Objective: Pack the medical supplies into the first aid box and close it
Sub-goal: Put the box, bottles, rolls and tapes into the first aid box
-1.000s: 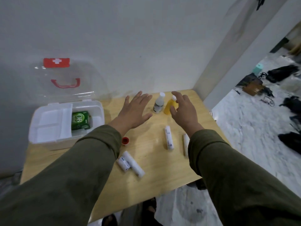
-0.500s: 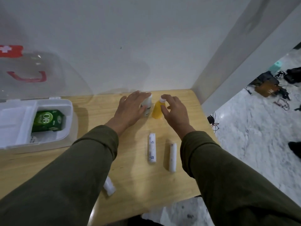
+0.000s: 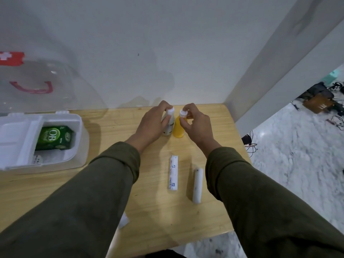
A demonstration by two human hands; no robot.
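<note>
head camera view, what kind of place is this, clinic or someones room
Probably a plain room in a home or workshop, not a clinic. A small light wooden table stands in a corner of bare white walls, and dark bags and loose cables lie scattered over the pale marbled floor.

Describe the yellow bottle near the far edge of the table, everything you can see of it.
The yellow bottle is small, with an opaque yellow body that looks like plastic and a white cap on a narrow neck. It stands upright on the wooden table near the wall, close beside a white bottle; whether the two touch cannot be told. The right hand pinches it at the cap and neck, with the thumb on the near side. No label is visible.
</note>
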